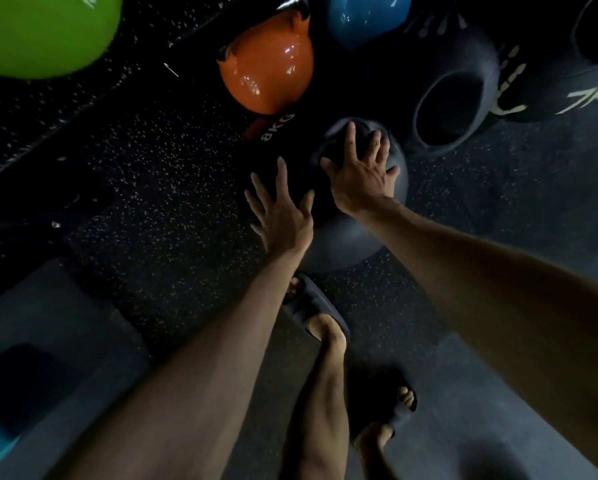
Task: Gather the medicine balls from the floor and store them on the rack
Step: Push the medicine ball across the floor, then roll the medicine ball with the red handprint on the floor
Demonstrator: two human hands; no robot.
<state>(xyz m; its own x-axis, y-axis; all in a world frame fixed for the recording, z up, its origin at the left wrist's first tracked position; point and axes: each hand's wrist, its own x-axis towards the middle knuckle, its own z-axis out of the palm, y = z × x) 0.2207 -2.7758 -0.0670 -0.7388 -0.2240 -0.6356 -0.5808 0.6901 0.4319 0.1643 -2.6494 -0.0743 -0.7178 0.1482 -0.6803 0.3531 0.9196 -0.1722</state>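
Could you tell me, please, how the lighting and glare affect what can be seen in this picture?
Head view: dim overall, so the dark grey medicine ball nearly merges with the speckled black rubber floor; bright glare spots sit on the glossy orange rounded weight; wide-angle distortion stretches the forearms.
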